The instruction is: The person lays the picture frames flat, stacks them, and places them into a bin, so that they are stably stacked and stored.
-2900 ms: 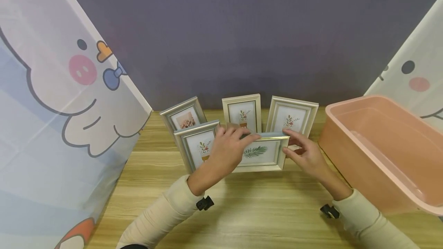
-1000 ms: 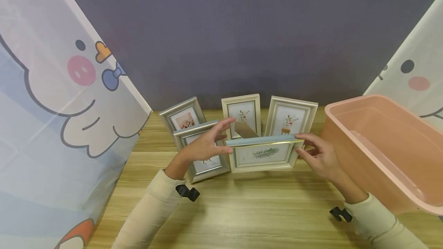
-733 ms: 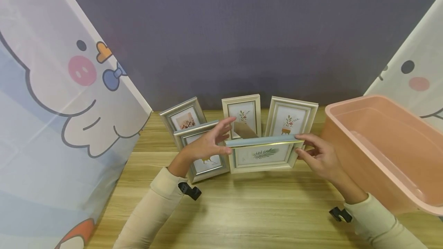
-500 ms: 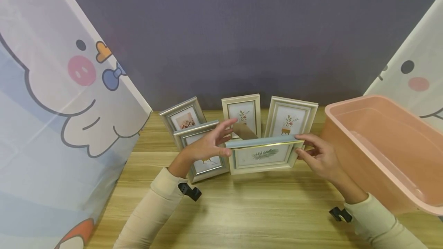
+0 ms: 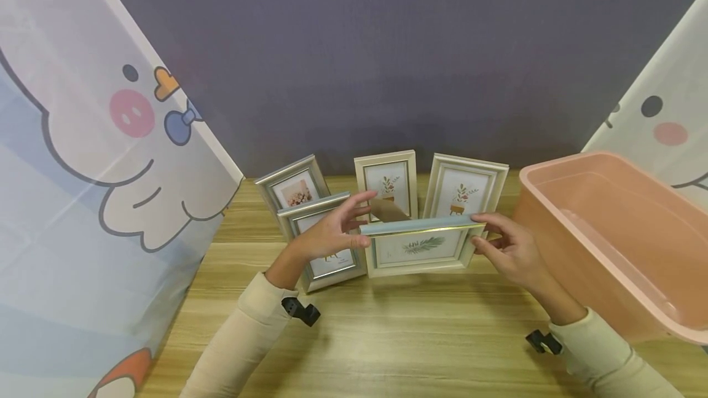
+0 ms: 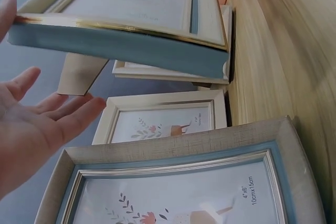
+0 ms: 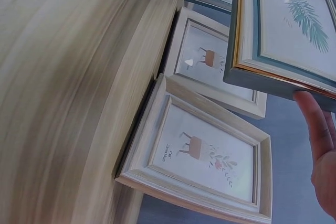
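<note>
In the head view my right hand (image 5: 511, 250) pinches the right end of a cream and blue picture frame (image 5: 423, 244) with a green leaf print. The frame lies sideways, long edge up, and its brown easel stand (image 5: 387, 209) sticks out behind. At its left end is my left hand (image 5: 323, 239), fingers spread and slightly bent, the thumb right at the upper left corner. In the left wrist view those fingers (image 6: 73, 121) reach below the brown stand (image 6: 81, 74). The silver frame (image 5: 332, 257) with a plant print stands partly hidden behind my left hand.
Behind stand a silver frame (image 5: 295, 189) with a pink flower picture and two cream frames, one central (image 5: 412, 186), one at right (image 5: 434, 183). A pink plastic bin (image 5: 586, 250) is at the right on the wooden table (image 5: 398, 336). A dark wall (image 5: 387, 60) closes the back.
Since the oldest frame, the leaf-print frame has shifted right with my right hand. My left hand has moved left off its top edge, fingers spreading. Over the last second both hands have barely moved.
</note>
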